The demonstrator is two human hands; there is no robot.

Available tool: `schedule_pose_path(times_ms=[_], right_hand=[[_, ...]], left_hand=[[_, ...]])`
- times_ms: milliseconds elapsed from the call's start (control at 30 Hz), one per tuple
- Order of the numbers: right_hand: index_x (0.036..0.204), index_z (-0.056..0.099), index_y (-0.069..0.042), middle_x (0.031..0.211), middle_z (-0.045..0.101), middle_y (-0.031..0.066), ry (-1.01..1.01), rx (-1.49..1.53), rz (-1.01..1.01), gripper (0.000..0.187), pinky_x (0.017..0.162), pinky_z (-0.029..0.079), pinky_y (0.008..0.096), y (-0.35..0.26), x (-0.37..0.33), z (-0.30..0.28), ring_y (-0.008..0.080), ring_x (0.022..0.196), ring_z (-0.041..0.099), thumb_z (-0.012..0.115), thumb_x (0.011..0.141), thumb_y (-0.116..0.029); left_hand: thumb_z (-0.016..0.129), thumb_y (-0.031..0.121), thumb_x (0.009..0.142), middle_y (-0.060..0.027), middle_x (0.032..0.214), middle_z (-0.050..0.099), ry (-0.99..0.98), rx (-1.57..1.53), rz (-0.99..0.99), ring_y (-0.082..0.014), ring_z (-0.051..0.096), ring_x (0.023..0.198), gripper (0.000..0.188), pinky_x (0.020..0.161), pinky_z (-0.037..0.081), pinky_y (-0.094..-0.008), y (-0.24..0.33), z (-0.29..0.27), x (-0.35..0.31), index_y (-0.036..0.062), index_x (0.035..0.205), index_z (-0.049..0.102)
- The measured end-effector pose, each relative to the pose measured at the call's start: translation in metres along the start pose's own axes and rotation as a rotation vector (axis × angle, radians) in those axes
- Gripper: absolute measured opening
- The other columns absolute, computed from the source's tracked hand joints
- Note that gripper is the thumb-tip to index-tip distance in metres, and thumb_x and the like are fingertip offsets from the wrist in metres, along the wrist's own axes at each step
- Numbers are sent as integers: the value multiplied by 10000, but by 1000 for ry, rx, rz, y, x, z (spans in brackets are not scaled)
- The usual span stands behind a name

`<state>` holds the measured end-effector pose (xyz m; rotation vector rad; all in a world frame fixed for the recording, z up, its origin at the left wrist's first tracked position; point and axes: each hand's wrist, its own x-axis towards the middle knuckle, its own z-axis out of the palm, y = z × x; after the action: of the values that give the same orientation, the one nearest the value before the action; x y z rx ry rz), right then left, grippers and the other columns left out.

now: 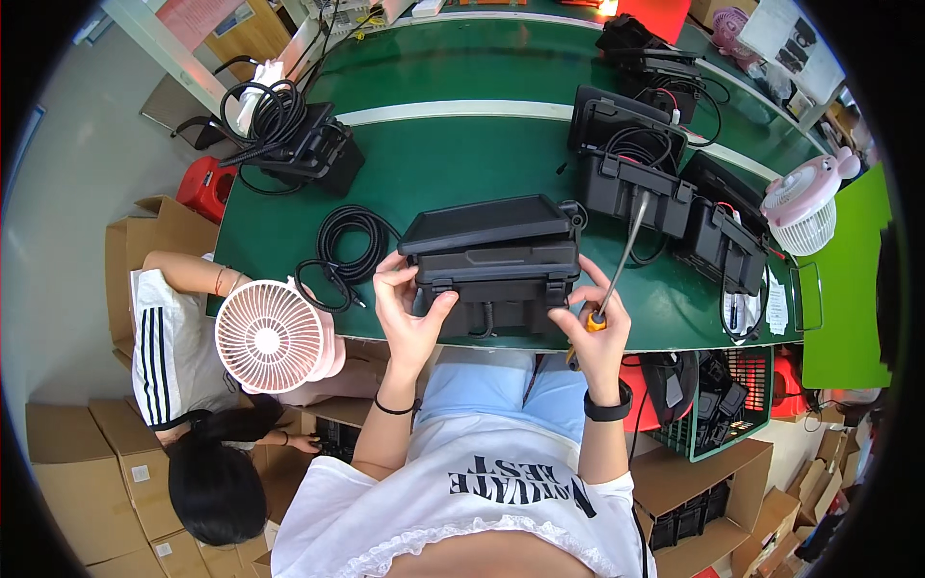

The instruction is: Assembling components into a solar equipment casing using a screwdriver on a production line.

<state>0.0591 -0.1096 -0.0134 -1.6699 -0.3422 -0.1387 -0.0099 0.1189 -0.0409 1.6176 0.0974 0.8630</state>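
Note:
A black plastic box (pixel 501 262) is held between my hands at the front edge of the green table, its lid (pixel 487 223) lying a little askew on top. My left hand (pixel 409 323) grips the left end, thumb on the near side. At the right end, my right hand (pixel 602 337) steadies the box with its fingers and also keeps a screwdriver (pixel 597 320) with a yellow handle, its long shaft pointing up and away. Left of the box lies a coiled black cable (pixel 347 246); whether it joins the box I cannot tell.
Similar black boxes with cables stand at the right (pixel 631 197) and far left (pixel 328 154). A pink fan (pixel 270 335) is at the left edge, another (pixel 805 207) at the right. A co-worker (pixel 178 337) bends over cartons on the left. A green crate (pixel 737 409) sits below the table.

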Motion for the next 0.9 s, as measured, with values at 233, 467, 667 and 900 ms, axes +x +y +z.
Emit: schedule_pose_path(times_ms=[233,467,667,900], right_hand=[[866,652,-32,1172,657,122,136,-56,-133,207,526,355,179,-6,14,8,37,583,414,811,743,-81],[1017,666,-27,1314,594,124,-31,-297,-292,527,516,373,181,-4,14,1,62,558,396,907,556,-111],[1003,718,-53,1223,647,89,58,-289,-284,416,583,430,238,-8,15,7,136,743,605,877,632,-152],[978,722,-28,1236,624,72,165,-253,-232,309,555,406,230,-14,12,14,84,612,487,836,703,-112]], left_hand=[[871,179,722,-169,1318,402,3,-18,2,-247,547,1139,613,945,508,-362,3,1,1,27,1094,409],[870,185,726,-171,1321,406,3,-21,1,-242,550,1129,614,943,504,-358,1,1,3,26,1096,406],[865,177,731,-175,1332,397,-3,-41,-8,-241,551,1119,618,938,503,-361,1,0,4,33,1103,393],[830,176,769,-145,1345,355,-12,2,8,-247,491,1176,588,939,479,-361,0,3,0,46,1147,399]])
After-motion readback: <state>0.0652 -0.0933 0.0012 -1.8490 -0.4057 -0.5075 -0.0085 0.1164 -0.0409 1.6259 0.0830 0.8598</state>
